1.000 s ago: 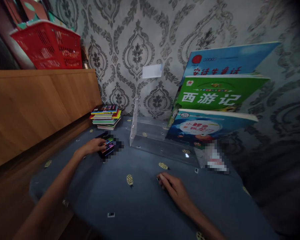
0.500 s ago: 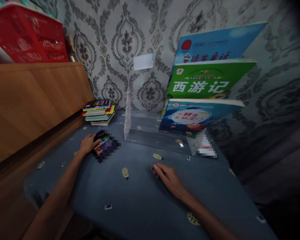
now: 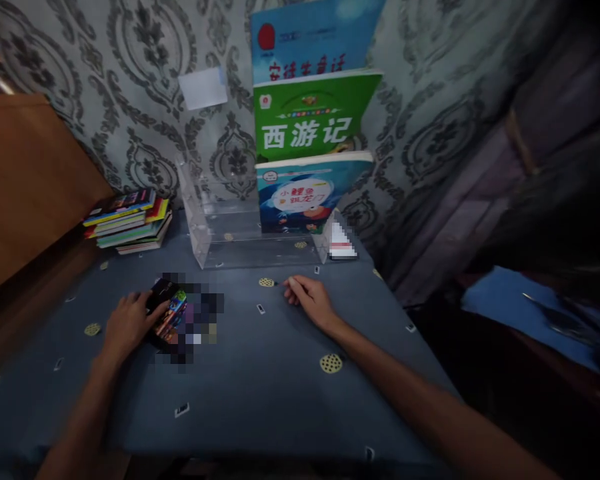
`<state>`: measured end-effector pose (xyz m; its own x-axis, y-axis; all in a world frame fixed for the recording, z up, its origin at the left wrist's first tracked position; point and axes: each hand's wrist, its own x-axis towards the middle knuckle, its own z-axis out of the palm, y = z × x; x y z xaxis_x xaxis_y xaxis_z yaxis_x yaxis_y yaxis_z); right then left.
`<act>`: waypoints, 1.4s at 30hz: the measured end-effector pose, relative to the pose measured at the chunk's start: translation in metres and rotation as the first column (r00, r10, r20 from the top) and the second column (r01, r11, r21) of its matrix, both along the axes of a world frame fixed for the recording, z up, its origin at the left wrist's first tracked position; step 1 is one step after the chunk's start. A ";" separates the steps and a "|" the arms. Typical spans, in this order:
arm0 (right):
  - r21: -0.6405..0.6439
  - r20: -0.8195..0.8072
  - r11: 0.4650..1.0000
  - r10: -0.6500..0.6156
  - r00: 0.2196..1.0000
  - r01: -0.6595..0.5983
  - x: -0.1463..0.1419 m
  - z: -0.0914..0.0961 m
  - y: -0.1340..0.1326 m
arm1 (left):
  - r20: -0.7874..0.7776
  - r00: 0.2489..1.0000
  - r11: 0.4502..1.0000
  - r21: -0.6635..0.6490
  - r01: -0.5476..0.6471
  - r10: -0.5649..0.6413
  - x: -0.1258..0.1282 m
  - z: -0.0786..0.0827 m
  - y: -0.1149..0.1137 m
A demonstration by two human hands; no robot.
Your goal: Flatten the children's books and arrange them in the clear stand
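My left hand [image 3: 133, 320] rests at the left part of the table, its fingers at the edge of a dark book [image 3: 166, 310] with a colourful cover and its thumb over the front. Part of that cover is blurred into blocks. My right hand [image 3: 307, 300] is closed just above the cloth, thumb against curled fingers; whatever may be inside is hidden. Beyond it stands a clear acrylic book rack [image 3: 240, 253]. At the rack's right side, a blue picture book [image 3: 300, 197], a green book [image 3: 310, 120] and a lighter blue book [image 3: 325, 40] stand upright in tiers.
A stack of books [image 3: 127, 223] lies at the back left, beside a wooden cabinet [image 3: 35, 180]. A white label [image 3: 203, 88] is at the rack's upper back, before the patterned wall. Blue fabric [image 3: 525, 320] lies off the table's right side.
The camera has turned right, so everything sits further left in view. My left hand stays on the dark book. My right hand, still closed, has shifted slightly rightward past a printed pineapple.
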<state>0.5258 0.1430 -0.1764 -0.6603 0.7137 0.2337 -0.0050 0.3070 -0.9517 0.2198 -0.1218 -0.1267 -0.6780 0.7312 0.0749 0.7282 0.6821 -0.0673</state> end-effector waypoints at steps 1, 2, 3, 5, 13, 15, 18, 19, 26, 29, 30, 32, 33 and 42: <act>-0.008 -0.009 0.999 -0.036 0.999 0.036 0.005 -0.001 0.006 | 0.016 1.000 1.000 -0.003 0.001 -0.001 0.008 0.003 0.001; -0.019 -0.019 0.997 -0.075 0.997 0.074 0.009 -0.002 0.013 | 0.037 0.999 1.000 -0.007 0.003 -0.002 0.015 0.006 0.003; -0.030 -0.030 0.993 -0.113 0.993 0.112 0.015 -0.002 0.019 | 0.060 0.998 1.000 -0.013 0.005 -0.005 0.022 0.009 0.005; -0.054 -0.055 0.981 -0.189 0.980 0.186 0.025 -0.003 0.032 | 0.100 0.995 0.999 -0.029 0.020 -0.017 0.038 0.013 0.012; -0.056 -0.103 0.911 -0.412 0.905 0.408 0.048 -0.009 0.065 | 0.232 0.952 0.965 -0.124 0.232 -0.200 0.121 0.021 0.068; -0.021 -0.100 0.900 -0.435 0.895 0.435 0.050 -0.010 0.069 | 0.279 0.931 0.949 -0.145 0.281 -0.233 0.146 0.021 0.087; 0.044 -0.076 0.890 -0.451 0.889 0.455 0.053 -0.010 0.074 | 0.370 0.871 0.914 -0.118 0.388 -0.322 0.180 0.020 0.109; 0.066 -0.060 0.888 -0.452 0.890 0.455 0.055 -0.009 0.075 | 0.397 0.845 0.902 -0.089 0.423 -0.358 0.188 0.020 0.115; 0.240 0.006 0.865 -0.456 0.890 0.441 0.071 0.007 0.080 | 0.508 0.711 0.839 0.043 0.543 -0.486 0.157 0.072 0.150; 0.284 -0.069 0.852 -0.440 0.895 0.440 0.066 0.032 0.081 | 0.229 0.863 0.852 0.398 0.339 -0.450 0.125 0.106 0.168; 0.286 -0.107 0.856 -0.418 0.902 0.430 0.063 0.044 0.082 | 0.174 0.877 0.792 0.534 0.298 -0.447 0.119 0.113 0.175; 0.292 -0.198 0.859 -0.375 0.906 0.420 0.053 0.071 0.084 | 0.120 0.870 0.629 0.739 0.243 -0.477 0.116 0.121 0.190; 0.289 -0.242 0.854 -0.372 0.896 0.433 0.048 0.085 0.086 | 0.111 0.855 0.552 0.804 0.223 -0.507 0.117 0.122 0.197; 0.188 -0.358 0.944 -0.191 0.914 0.271 0.025 0.143 0.104 | 0.174 0.556 0.297 0.945 0.138 -0.813 0.129 0.100 0.235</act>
<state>0.5512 0.2469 -0.0336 -0.3398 0.7369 0.5844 -0.2084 0.5469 -0.8108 0.3490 0.1131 -0.0267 -0.3373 0.7307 0.5935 0.5542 -0.3555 0.7527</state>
